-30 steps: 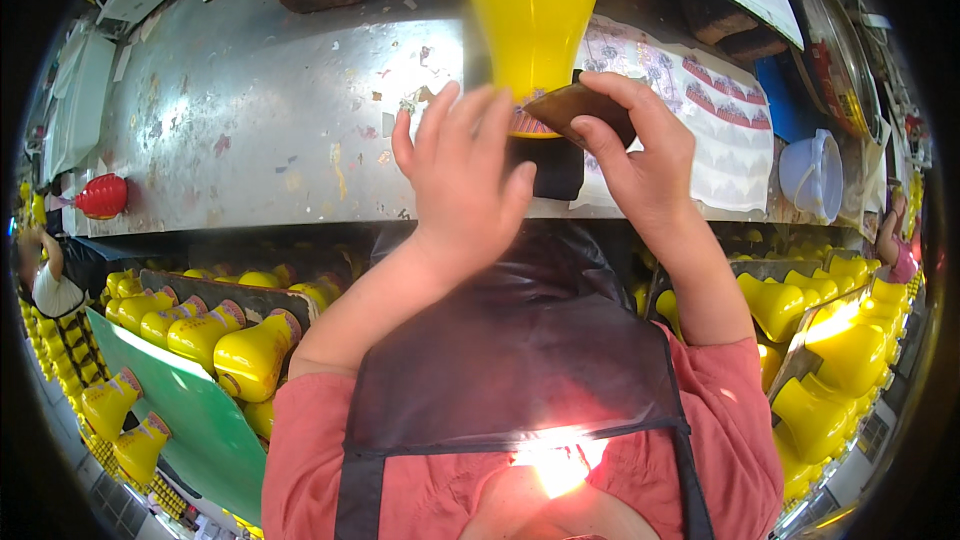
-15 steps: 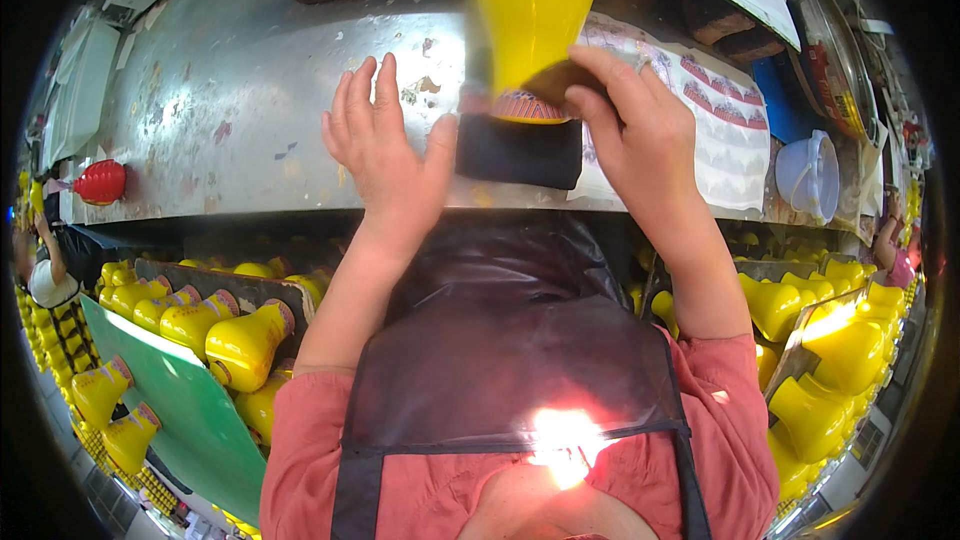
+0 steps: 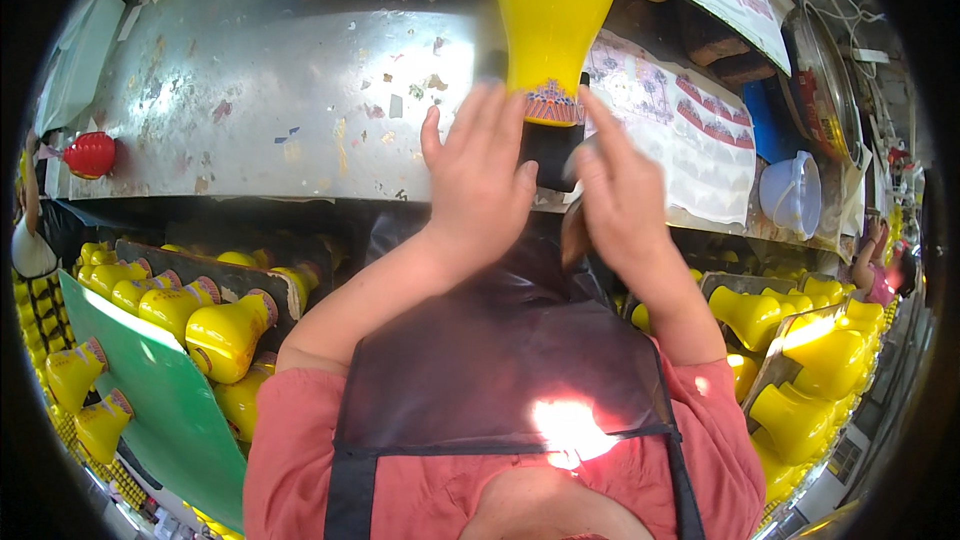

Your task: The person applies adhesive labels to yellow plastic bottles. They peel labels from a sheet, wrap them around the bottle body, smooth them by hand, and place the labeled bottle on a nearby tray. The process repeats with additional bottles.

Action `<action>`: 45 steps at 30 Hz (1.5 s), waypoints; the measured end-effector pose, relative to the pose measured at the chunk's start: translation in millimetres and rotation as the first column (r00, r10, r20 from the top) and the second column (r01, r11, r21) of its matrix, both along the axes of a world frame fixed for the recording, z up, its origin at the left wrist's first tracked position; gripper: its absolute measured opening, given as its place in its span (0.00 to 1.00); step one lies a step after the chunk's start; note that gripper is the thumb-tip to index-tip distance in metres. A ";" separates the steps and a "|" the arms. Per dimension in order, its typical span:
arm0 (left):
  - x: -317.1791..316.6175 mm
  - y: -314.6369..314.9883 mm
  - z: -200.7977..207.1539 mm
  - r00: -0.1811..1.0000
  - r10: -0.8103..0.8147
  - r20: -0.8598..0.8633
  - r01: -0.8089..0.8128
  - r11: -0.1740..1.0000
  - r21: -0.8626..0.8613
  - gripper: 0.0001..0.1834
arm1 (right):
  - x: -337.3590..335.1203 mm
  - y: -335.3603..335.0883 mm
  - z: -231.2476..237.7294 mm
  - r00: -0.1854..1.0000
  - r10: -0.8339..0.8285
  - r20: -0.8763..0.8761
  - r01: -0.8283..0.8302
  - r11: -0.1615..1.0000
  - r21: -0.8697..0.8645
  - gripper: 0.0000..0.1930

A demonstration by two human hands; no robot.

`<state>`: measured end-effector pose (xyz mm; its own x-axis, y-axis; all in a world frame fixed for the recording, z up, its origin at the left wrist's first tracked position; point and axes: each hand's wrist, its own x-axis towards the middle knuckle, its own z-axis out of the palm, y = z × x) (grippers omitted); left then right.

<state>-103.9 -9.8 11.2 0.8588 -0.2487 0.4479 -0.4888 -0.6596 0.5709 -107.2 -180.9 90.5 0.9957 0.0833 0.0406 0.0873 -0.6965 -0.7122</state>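
A glossy yellow vase (image 3: 553, 15) lies on its side at the top centre, its narrower end toward me over a black pad (image 3: 550, 155). Round that end runs a red and blue patterned band (image 3: 553, 105). My left hand (image 3: 480, 175) is open, palm down, its outstretched fingertips at the band's left side; blur hides whether they touch. My right hand (image 3: 622, 185) reaches its index finger to the band's right side. A thin, dark brown flat scraper-like piece (image 3: 575, 235) is held in the same hand and hangs below the thumb; part of it is hidden.
Printed decal sheets (image 3: 690, 130) lie right of the vase on the metal table (image 3: 270, 110). A pale bucket (image 3: 790, 195) stands at the table's right; a red ribbed object (image 3: 90, 155) sits far left. Trays of yellow vases (image 3: 230, 335) flank me, beside a green board (image 3: 150, 390). Other people work at both edges.
My right hand has drawn the brown piece off the band and down toward me. My left hand has moved right, to the vase's end. The patterned band now faces up more fully.
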 end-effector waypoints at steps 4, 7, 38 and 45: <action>2.3 -5.3 -8.4 1.000 0.010 0.021 -0.009 0.999 -0.048 0.40 | -19.8 5.9 -33.5 0.956 -0.046 -0.288 0.029 0.998 -0.064 0.39; 1.4 -7.1 -12.3 1.000 0.017 -0.004 -0.017 0.995 -0.099 0.40 | -17.3 6.4 -55.0 0.990 -0.051 -0.135 0.074 0.983 0.170 0.39; 8.5 -5.2 -6.6 0.993 -0.025 -0.118 -0.015 0.946 -0.324 0.40 | 39.7 9.9 -29.7 0.992 -0.129 0.009 0.129 0.980 -0.152 0.51; 19.5 -5.0 3.7 0.975 -0.063 -0.212 -0.039 0.896 -0.443 0.32 | 41.1 6.9 -34.7 0.997 -0.082 0.014 0.081 0.996 0.019 0.50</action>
